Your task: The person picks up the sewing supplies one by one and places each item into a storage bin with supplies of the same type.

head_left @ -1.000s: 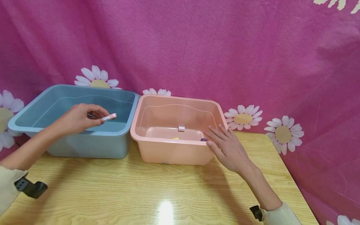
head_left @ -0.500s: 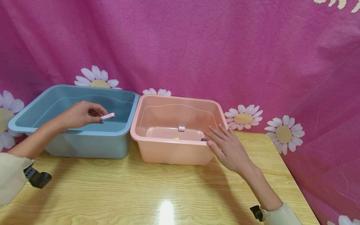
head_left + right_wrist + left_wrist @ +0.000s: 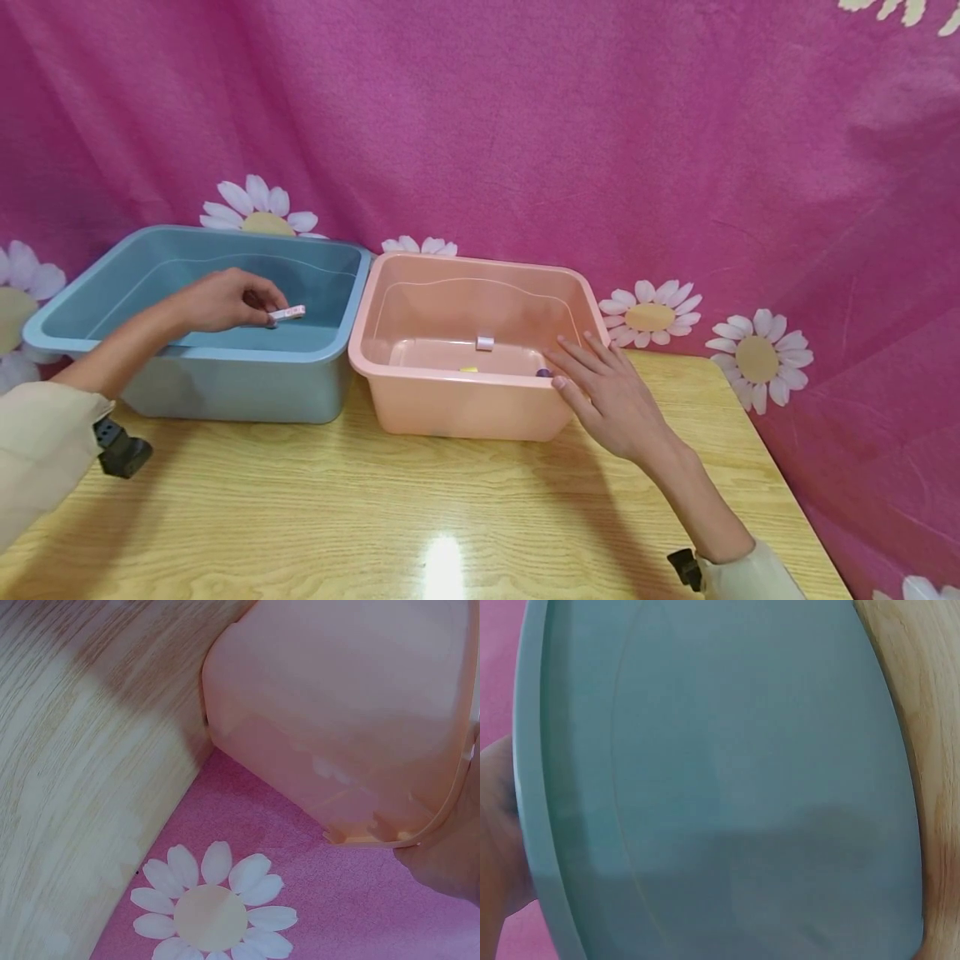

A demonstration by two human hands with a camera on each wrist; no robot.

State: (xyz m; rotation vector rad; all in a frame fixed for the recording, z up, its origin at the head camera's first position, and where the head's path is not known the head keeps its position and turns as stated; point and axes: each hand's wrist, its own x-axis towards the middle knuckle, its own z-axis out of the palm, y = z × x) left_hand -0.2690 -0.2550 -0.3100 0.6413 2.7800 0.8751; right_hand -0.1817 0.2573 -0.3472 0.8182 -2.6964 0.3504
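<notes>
My left hand [image 3: 228, 302] is over the blue tub [image 3: 240, 400], its thumb and fingers pinching a small white bar with pink markings [image 3: 289, 313]. In the left wrist view, the tub's outer wall [image 3: 742, 750] fills most of the picture and hides the bar and the fingers. My right hand [image 3: 611, 400] lies with fingers spread and fairly straight at the front right corner of the pink tub [image 3: 465, 408]. Inside that tub are a small pale lilac piece [image 3: 484, 343], a bit of yellow [image 3: 468, 369] and a round purple thing [image 3: 543, 372], partly cut off by the rim.
Both tubs stand side by side on a wood-grain table [image 3: 337, 517], rims nearly meeting. Behind them hangs a magenta cloth [image 3: 487, 125] printed with white daisies. The table's right edge [image 3: 780, 475] runs past my right forearm.
My left forearm and sleeve have come forward and right, while the pinched bar has shifted only slightly left. The right hand and both tubs have stayed in place.
</notes>
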